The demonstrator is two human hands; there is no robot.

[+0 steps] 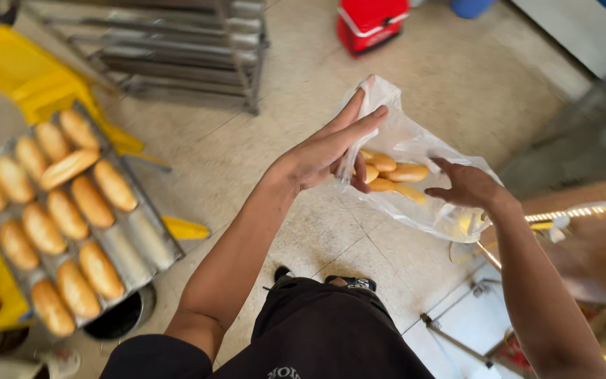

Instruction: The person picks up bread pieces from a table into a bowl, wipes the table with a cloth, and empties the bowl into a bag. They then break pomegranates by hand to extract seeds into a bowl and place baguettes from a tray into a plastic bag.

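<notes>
Plastic bag (415, 151) held by both hands

Clear plastic bag (415, 175) between hands

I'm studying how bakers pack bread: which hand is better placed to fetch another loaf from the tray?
Probably the left hand: the baking tray of bread rolls lies on its side, while the right hand is across the plastic bag.

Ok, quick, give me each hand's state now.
Left hand: grip closed on the rim of the clear plastic bag of bread rolls.
Right hand: holding the bag's other side; grip partly hidden.
</notes>
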